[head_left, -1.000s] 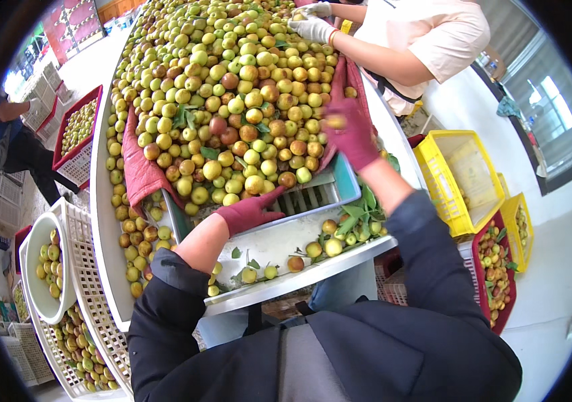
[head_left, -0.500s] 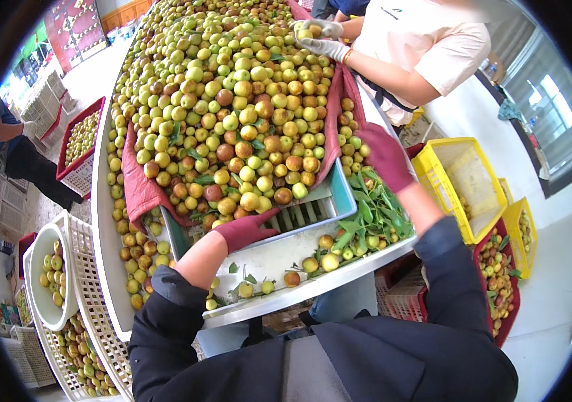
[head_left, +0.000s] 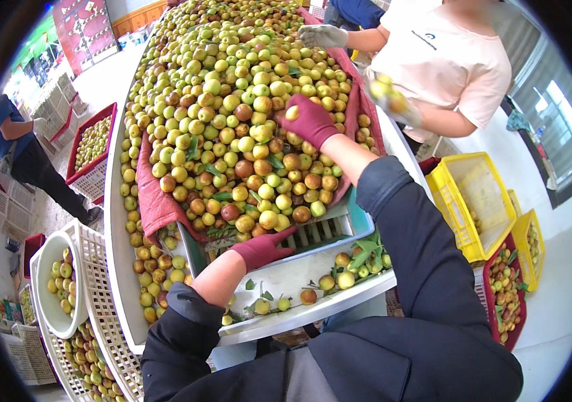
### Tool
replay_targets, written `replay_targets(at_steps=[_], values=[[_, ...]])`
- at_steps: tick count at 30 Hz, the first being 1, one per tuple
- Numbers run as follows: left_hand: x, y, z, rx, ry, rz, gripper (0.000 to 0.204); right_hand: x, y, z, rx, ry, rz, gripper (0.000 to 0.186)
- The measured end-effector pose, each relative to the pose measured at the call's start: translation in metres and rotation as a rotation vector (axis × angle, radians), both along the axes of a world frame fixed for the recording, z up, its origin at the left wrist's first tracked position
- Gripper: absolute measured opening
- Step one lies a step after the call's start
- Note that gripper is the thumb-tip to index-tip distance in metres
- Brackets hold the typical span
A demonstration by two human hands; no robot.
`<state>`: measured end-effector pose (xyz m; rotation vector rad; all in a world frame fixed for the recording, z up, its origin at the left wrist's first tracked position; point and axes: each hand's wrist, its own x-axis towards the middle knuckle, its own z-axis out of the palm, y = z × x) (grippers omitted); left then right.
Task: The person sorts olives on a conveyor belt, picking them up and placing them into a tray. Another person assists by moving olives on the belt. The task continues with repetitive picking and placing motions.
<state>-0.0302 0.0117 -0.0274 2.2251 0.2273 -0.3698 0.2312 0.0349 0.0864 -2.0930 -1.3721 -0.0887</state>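
Note:
A large heap of round green-and-brown jujubes (head_left: 232,100) fills the white table (head_left: 120,268) in front of me. My right hand (head_left: 309,122), in a maroon glove, is over the right side of the heap, its fingers closed around a jujube (head_left: 292,112). My left hand (head_left: 262,251), gloved alike, rests at the near rim of a blue-edged tray (head_left: 329,242) with a slatted bottom. Its fingers are spread and hold nothing. A red quilted cloth (head_left: 158,194) lies under the heap's edges. Several jujubes and leaves (head_left: 366,253) lie along the table's near edge.
Across the table at right, a person in a pale shirt (head_left: 447,60) holds jujubes in a gloved hand. Yellow crates (head_left: 443,201) and a red crate (head_left: 484,288) stand at right. White baskets (head_left: 101,288) and a white bucket (head_left: 43,295) are at left; another person (head_left: 21,144) stands beyond.
My right hand has moved left from the leaves at the table's right side onto the heap and grips a jujube. My left hand stays at the tray. The co-worker's hands have moved apart.

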Motion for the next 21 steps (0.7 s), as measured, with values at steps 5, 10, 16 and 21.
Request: replay_targets(at_steps=[5, 10, 16, 21], values=[[0.006, -0.003, 0.001, -0.003, 0.032, -0.011, 0.069, 0.020, 0.020, -0.003, 0.350, 0.098, 0.104, 0.022], [0.001, 0.000, -0.006, -0.026, 0.002, 0.008, 0.069, -0.027, 0.043, 0.009, -0.150, -0.197, 0.102, 0.044], [0.001, 0.000, 0.006, -0.019, 0.020, 0.016, 0.069, -0.016, 0.054, 0.027, -0.233, -0.240, 0.136, 0.041], [0.003, -0.001, 0.004, 0.041, 0.002, -0.026, 0.069, -0.008, 0.012, 0.020, 0.212, 0.839, 0.296, 0.037]])
